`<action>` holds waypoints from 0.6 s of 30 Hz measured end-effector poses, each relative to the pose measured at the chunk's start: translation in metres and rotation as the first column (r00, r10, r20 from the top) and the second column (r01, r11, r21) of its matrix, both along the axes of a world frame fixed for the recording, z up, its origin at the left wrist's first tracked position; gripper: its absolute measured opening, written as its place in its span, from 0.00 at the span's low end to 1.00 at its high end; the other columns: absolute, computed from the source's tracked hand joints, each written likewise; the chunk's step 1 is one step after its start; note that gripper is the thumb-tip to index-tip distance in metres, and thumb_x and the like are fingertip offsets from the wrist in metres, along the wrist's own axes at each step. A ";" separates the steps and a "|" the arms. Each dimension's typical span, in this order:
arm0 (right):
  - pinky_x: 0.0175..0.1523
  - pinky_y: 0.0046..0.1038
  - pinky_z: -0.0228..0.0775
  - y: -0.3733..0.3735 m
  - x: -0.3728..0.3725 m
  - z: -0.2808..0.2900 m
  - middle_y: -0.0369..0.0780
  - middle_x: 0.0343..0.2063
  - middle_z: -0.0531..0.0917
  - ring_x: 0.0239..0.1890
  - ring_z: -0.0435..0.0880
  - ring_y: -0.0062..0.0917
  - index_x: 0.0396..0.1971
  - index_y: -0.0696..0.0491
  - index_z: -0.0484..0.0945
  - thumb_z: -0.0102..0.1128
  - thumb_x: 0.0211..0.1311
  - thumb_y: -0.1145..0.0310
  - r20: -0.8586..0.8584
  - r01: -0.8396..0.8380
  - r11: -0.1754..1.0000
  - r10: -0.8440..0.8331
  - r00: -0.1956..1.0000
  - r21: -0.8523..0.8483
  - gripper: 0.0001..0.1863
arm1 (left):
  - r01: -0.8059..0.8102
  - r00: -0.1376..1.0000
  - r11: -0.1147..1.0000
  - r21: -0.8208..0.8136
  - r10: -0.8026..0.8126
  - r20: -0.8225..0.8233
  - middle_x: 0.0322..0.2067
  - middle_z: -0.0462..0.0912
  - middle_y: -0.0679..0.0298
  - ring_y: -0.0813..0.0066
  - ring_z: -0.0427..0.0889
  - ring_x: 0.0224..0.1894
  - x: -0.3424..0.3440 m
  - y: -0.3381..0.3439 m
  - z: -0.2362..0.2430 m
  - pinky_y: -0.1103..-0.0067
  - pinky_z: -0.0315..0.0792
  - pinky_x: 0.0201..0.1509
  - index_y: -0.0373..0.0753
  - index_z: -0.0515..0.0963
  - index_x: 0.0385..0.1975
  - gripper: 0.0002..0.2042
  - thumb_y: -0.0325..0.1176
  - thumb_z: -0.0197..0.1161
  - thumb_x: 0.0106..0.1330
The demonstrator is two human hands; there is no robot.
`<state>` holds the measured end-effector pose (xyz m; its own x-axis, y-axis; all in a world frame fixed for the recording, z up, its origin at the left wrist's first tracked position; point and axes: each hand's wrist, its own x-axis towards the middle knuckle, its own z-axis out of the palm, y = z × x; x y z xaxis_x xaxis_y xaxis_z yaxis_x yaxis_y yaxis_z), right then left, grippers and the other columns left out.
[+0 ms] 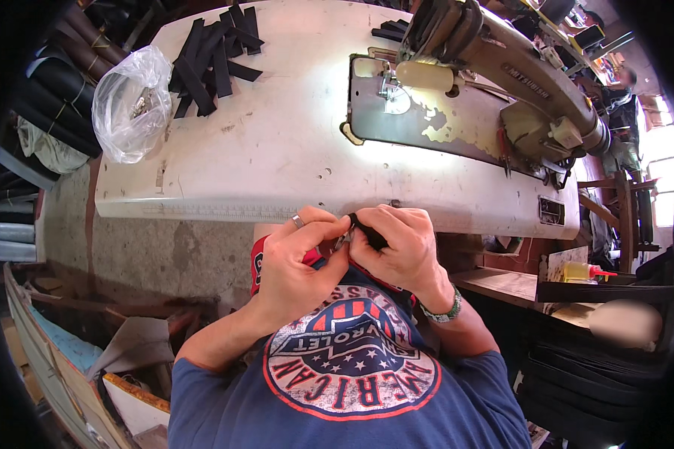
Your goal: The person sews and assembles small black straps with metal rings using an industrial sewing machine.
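Observation:
Both hands meet in front of my chest, just off the near edge of the sewing table [225,191]. My right hand [401,243] pinches a short folded piece of black strap [371,236]. My left hand [303,254], with a ring on one finger, is closed with thumb and forefinger together. Between its fingertips shows a small shiny metal piece [342,240], its exact kind too small to tell. The strap and the metal piece touch or nearly touch; the fingers partly hide both.
Cut black straps [210,60] lie piled at the table's far left, beside a clear plastic bag [132,105] with small metal parts. A sewing machine [517,67] stands at the right. Dark rolls [60,93] stand at the left; an oil bottle [580,272] sits right.

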<state>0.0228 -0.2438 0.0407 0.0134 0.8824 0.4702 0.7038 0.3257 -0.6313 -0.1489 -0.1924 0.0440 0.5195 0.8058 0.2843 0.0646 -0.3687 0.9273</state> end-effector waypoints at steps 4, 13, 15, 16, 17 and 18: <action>0.24 0.31 0.70 0.002 -0.001 0.001 0.41 0.19 0.78 0.18 0.78 0.35 0.28 0.56 0.80 0.67 0.48 0.78 -0.060 0.036 0.996 -0.031 0.998 0.078 0.06 | -0.008 0.999 0.982 0.190 0.016 -0.041 0.30 0.82 0.61 0.77 0.83 0.29 0.000 0.017 0.004 0.81 0.76 0.33 0.30 0.83 0.38 0.10 0.19 0.67 0.55; 0.26 0.28 0.71 0.001 0.009 0.011 0.42 0.20 0.81 0.19 0.81 0.33 0.31 0.57 0.82 0.66 0.49 0.78 -0.239 -0.060 0.994 0.037 0.970 -0.090 0.07 | 0.219 0.974 0.975 -0.042 -0.221 -0.058 0.31 0.82 0.60 0.76 0.82 0.30 -0.002 0.041 0.025 0.81 0.74 0.33 0.31 0.81 0.36 0.08 0.16 0.66 0.56; 0.27 0.28 0.71 0.001 0.008 0.013 0.43 0.21 0.81 0.20 0.81 0.33 0.31 0.57 0.82 0.66 0.49 0.78 -0.252 -0.052 0.995 0.028 0.967 -0.089 0.08 | 0.257 0.963 0.962 0.093 -0.246 -0.112 0.31 0.81 0.59 0.75 0.80 0.27 -0.001 0.044 0.027 0.80 0.72 0.31 0.31 0.80 0.35 0.08 0.15 0.66 0.56; 0.27 0.27 0.72 0.000 0.006 0.017 0.42 0.21 0.82 0.20 0.82 0.31 0.32 0.58 0.82 0.65 0.52 0.78 -0.198 -0.031 0.998 0.018 0.980 -0.062 0.06 | 0.260 0.962 0.960 0.103 -0.249 -0.109 0.31 0.81 0.59 0.75 0.80 0.27 0.000 0.044 0.028 0.80 0.72 0.31 0.31 0.80 0.35 0.08 0.15 0.66 0.56; 0.27 0.27 0.73 -0.001 0.006 0.021 0.42 0.21 0.83 0.21 0.83 0.28 0.32 0.60 0.82 0.64 0.55 0.78 -0.143 -0.010 0.999 0.005 0.990 -0.034 0.05 | 0.246 0.967 0.952 0.180 -0.228 -0.114 0.31 0.81 0.59 0.72 0.79 0.28 0.000 0.044 0.028 0.78 0.72 0.31 0.31 0.80 0.34 0.09 0.15 0.67 0.55; 0.27 0.27 0.73 -0.001 0.007 0.024 0.42 0.21 0.83 0.21 0.83 0.28 0.32 0.60 0.82 0.64 0.55 0.78 -0.142 -0.006 1.000 0.002 0.990 -0.029 0.05 | 0.231 0.971 0.940 0.250 -0.207 -0.119 0.31 0.80 0.59 0.69 0.79 0.28 0.000 0.046 0.027 0.77 0.72 0.31 0.32 0.80 0.34 0.09 0.14 0.67 0.53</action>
